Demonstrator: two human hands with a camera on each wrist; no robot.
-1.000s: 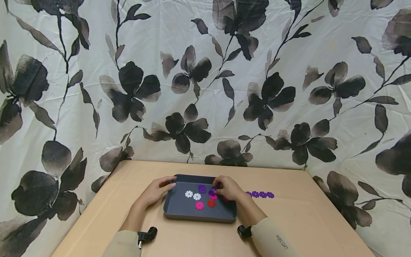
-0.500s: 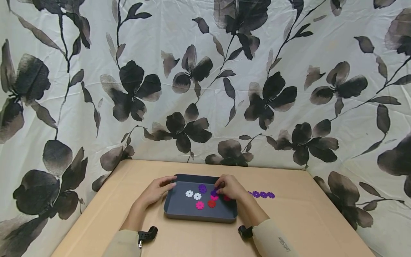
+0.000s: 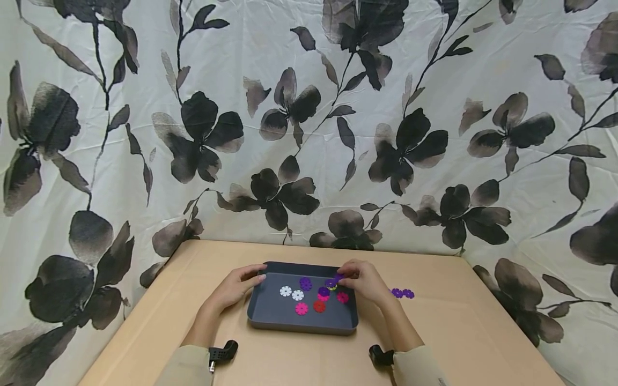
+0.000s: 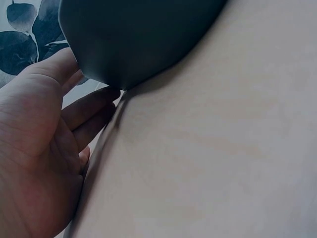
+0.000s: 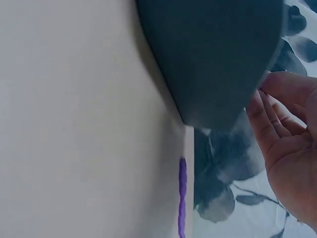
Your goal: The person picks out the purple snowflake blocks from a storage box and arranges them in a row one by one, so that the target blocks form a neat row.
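Note:
The dark grey tray [image 3: 270, 317] holds loose flower-shaped discs: white discs [image 3: 298, 295], a purple disc [image 3: 306, 283], pink discs [image 3: 301, 309] and a red disc [image 3: 319, 306]. At its left side my left hand [image 3: 235, 288] grips the rim near the back corner; in the left wrist view its fingers reach the tray's outer wall. Over the back right corner, my right hand [image 3: 365, 281] pinches a purple flower disc [image 3: 339, 277] between thumb and fingertips. In the right wrist view the tray wall hides this disc almost wholly.
Right of the tray, a row of joined purple discs [image 3: 402, 293] lies on the tan table [image 3: 458, 321], partly hidden by my right wrist. A floral cloth [image 3: 338, 134] hangs behind the table's back edge.
My right hand has moved right and up from the tray's inside to its back right corner, with a purple disc in its fingertips. My left hand stays on the rim.

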